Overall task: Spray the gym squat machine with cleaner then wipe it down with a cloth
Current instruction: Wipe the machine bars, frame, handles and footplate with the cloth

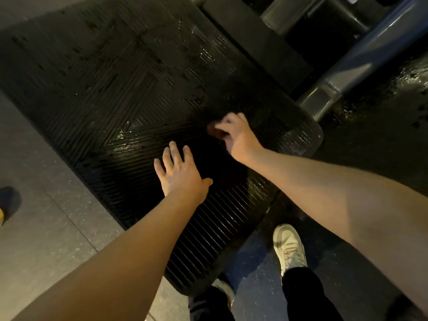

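Floor (46, 228): grey speckled gym tiles; white shoe (289, 246) lower right.
Footplate (115, 89): black, ribbed, wet in patches, centre frame beside blue frame tube (382, 42).
Left hand (180, 174): flat on footplate, fingers spread.
Right hand (234, 135): blurred, fingers curled; grip cannot be told.

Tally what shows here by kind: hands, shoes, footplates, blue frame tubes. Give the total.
Hands: 2, left hand and right hand
White shoes: 2, one in full view, one partly hidden
Ribbed footplate: 1
Blue frame tube: 1
Total: 6
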Available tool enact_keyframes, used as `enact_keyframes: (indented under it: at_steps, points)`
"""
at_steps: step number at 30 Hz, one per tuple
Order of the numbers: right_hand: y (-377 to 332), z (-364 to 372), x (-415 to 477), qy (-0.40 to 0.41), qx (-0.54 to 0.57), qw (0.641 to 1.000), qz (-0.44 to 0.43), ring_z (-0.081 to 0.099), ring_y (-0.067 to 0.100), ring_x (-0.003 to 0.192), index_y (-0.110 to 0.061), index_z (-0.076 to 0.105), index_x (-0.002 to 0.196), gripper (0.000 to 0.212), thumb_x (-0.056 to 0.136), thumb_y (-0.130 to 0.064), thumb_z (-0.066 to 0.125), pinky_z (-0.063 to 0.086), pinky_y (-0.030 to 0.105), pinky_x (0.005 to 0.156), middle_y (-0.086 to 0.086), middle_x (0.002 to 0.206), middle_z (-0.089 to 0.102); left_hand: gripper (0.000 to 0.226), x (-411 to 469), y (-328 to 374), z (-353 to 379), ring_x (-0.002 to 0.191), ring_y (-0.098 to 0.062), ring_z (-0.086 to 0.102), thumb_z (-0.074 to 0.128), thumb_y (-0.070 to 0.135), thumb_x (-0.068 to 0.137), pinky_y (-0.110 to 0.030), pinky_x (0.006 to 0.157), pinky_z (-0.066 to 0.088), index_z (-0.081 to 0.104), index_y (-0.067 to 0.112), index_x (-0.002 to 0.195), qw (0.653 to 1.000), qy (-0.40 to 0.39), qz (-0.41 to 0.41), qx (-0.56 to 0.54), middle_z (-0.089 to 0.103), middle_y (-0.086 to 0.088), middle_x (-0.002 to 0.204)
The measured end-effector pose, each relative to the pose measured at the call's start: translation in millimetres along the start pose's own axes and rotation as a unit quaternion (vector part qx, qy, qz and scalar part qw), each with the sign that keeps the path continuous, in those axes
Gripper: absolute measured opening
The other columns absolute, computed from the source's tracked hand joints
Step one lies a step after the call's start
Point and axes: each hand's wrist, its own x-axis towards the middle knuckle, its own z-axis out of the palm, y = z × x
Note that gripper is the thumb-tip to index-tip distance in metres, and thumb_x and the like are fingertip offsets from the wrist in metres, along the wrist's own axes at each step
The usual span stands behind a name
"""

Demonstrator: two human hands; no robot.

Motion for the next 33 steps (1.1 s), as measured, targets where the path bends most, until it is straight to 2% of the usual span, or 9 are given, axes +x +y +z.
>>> enact_keyframes:
  at_steps: [5,9,13,17,21,23,26,29,33]
  points:
    - [79.1,-21.4,-103.9,-0.010,-0.026,0.999,0.036,0.043,0.022,0.111,0.000,0.069,0.121,0.042,0.085,0.017,0.057,0.045,0.043,0.103,0.011,0.116,0.055,0.103,10.3,17.1,-4.6,0.157,-0.034,-0.010,0.061,0.064,0.091,-0.055,0.127,-0.002,0.005,0.018,0.164,0.999,0.027,0.023,-0.019,-0.012,-0.012,0.170]
    - [92.8,-22.7,-141.5,0.009,-0.025,0.997,0.073,0.046,0.023,0.111,-0.002,0.070,0.117,0.044,0.080,0.020,0.059,0.048,0.045,0.100,0.010,0.116,0.056,0.110,34.8,23.4,-16.0,0.157,-0.035,-0.012,0.063,0.069,0.088,-0.058,0.126,-0.003,0.001,0.020,0.165,0.999,0.027,0.028,0.005,-0.014,-0.013,0.170]
    - [68.0,-18.8,-83.0,0.046,0.023,0.996,0.075,0.049,0.017,0.114,-0.006,0.070,0.123,0.038,0.088,0.010,0.066,0.046,0.036,0.107,0.006,0.120,0.057,0.121,51.9,25.8,-25.9,0.156,-0.037,-0.015,0.070,0.073,0.080,-0.063,0.125,-0.002,-0.004,0.027,0.164,0.999,-0.018,0.031,0.007,-0.017,-0.012,0.170]
    - [8.7,-3.4,47.1,0.079,0.057,0.994,0.050,0.053,0.029,0.116,-0.011,0.073,0.121,0.026,0.096,-0.009,0.067,0.043,0.034,0.104,0.013,0.120,0.062,0.122,58.3,32.0,-26.1,0.156,-0.036,-0.013,0.074,0.071,0.076,-0.062,0.125,-0.003,0.003,0.024,0.165,1.000,-0.004,0.026,0.010,-0.014,-0.011,0.170]
    - [-14.8,-0.1,86.7,0.072,0.056,0.995,0.029,0.052,0.028,0.120,-0.004,0.070,0.124,0.028,0.097,-0.003,0.065,0.045,0.037,0.107,0.015,0.124,0.057,0.115,64.3,37.5,-24.8,0.157,-0.035,-0.009,0.072,0.069,0.079,-0.060,0.126,-0.001,0.009,0.024,0.164,0.999,0.030,0.034,-0.004,-0.007,-0.011,0.171]
    - [9.5,-7.1,57.9,0.042,0.031,0.999,0.013,0.052,0.029,0.118,-0.004,0.070,0.123,0.030,0.095,0.002,0.062,0.042,0.034,0.105,0.017,0.124,0.056,0.113,67.6,41.9,-25.8,0.157,-0.036,-0.008,0.071,0.069,0.080,-0.063,0.125,-0.001,0.009,0.025,0.164,0.998,0.033,0.048,0.005,-0.006,-0.011,0.171]
    - [66.8,-21.3,-9.6,0.044,-0.013,0.999,0.013,0.050,0.032,0.107,-0.002,0.072,0.118,0.037,0.086,0.013,0.059,0.045,0.045,0.098,0.015,0.113,0.059,0.115,73.7,54.9,-27.9,0.156,-0.037,-0.011,0.071,0.070,0.081,-0.069,0.121,-0.002,0.004,0.027,0.164,0.998,0.003,0.058,0.020,-0.012,-0.011,0.171]
    - [115.0,-31.2,-83.1,0.044,-0.040,0.997,0.048,0.049,0.033,0.108,0.001,0.071,0.114,0.041,0.079,0.019,0.057,0.049,0.052,0.096,0.015,0.114,0.059,0.120,77.8,66.5,-28.8,0.155,-0.039,-0.015,0.075,0.068,0.078,-0.077,0.115,-0.001,0.001,0.029,0.164,0.998,-0.033,0.045,0.012,-0.017,-0.011,0.169]
    - [123.3,-32.9,-130.1,0.065,-0.028,0.992,0.105,0.044,0.018,0.110,-0.001,0.070,0.114,0.041,0.081,0.019,0.056,0.051,0.043,0.095,0.010,0.115,0.058,0.124,81.2,72.5,-31.7,0.155,-0.042,-0.014,0.079,0.064,0.076,-0.081,0.112,0.003,0.001,0.027,0.164,0.998,-0.057,0.039,0.012,-0.017,-0.014,0.169]
